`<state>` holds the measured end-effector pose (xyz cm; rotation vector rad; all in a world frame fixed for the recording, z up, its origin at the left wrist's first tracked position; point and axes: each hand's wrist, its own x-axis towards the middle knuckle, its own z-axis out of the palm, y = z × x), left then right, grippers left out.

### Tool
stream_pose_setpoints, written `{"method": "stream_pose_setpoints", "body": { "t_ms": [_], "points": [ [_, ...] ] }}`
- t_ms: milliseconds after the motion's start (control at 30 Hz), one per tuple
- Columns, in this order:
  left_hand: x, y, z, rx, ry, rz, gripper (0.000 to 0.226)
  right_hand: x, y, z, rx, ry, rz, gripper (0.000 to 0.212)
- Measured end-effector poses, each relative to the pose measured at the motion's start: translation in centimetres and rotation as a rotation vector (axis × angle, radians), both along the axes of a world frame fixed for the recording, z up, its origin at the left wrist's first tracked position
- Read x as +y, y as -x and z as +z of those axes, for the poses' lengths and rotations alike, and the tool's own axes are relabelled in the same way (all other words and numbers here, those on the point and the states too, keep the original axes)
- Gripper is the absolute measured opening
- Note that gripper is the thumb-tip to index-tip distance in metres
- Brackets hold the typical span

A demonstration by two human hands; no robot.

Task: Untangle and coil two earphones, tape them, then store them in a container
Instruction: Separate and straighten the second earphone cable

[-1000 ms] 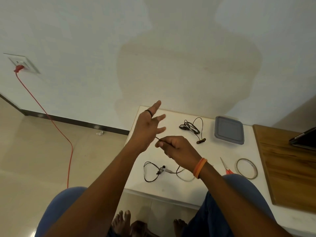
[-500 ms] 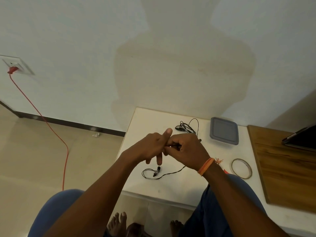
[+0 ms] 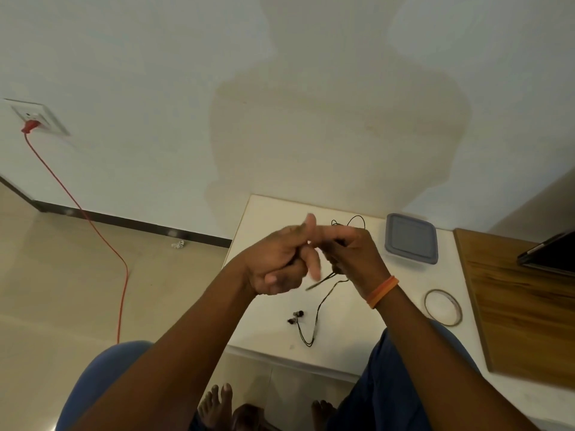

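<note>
A: Status on the first thin black earphone cable?

B: Being coiled, by the look of it. The left hand is raised over the white tabletop with fingers partly extended, seemingly used as a spool. The cable is fed in by the right hand, fingers curled around a pinched section.

A: Left hand gripping too?

B: Cable appears trapped between its fingers, but motion blur is heavy there; the exact wrap cannot be told.

A: Where's the slack?

B: A loop hangs from the hands to the table; the two earbuds lie near the front edge. Left loose, presumably so it can be drawn up freely during winding.

A: Hand pose?

B: Both forearms converge at mid-frame, hands touching, wrists held above the surface. An orange wristband is worn on the right wrist.

A: Second set?

B: A tangled black earphone bundle is seen behind the right hand, mostly hidden. Untouched.

A: Rest staged?

B: A grey-lidded rectangular plastic container is shut, far right of the hands. A clear tape roll sits beside the brown wooden board, within right-hand reach for taping.
</note>
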<state>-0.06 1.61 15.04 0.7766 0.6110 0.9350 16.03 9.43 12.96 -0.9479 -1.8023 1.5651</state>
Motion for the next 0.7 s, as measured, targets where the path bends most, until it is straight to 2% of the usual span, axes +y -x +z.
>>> {"method": "stream_pose_setpoints", "body": {
  "t_ms": [100, 200, 367, 433, 500, 567, 667, 700],
  "points": [
    [0.5, 0.7, 0.6, -0.209, -0.015, 0.219, 0.054, -0.5, 0.5, -0.1, -0.010, 0.068, 0.046, 0.025],
    [1.0, 1.5, 1.0, -0.225, -0.030, 0.493, 0.049, -1.0, 0.9, -0.5, -0.060, 0.072, 0.101, 0.029],
    [1.8, 2.0, -0.3, -0.216, 0.052, 0.883, 0.052, -1.8, 1.4, -1.3, -0.222, 0.023, 0.240, 0.020],
    [1.8, 1.9, -0.8, 0.004, 0.079, 1.005, 0.063, -2.2, 1.6, -1.4, -0.275, 0.017, 0.301, 0.018],
    [1.8, 1.7, -1.1, 0.461, 0.030, 1.023, 0.062, -2.4, 1.7, -1.4, -0.285, -0.035, 0.287, 0.015],
    [1.8, 1.0, -1.4, 0.845, -0.054, 0.900, 0.053, -2.4, 1.6, -1.4, -0.267, -0.205, 0.209, 0.013],
    [1.6, 0.1, -1.9, 1.157, -0.067, 0.615, 0.029, -1.7, 1.0, -1.2, -0.373, -0.609, 0.128, 0.013],
    [1.5, -0.2, -2.1, 1.245, -0.076, 0.545, 0.025, -1.4, 0.7, -1.1, -0.399, -0.688, 0.113, 0.013]
  ]
}}
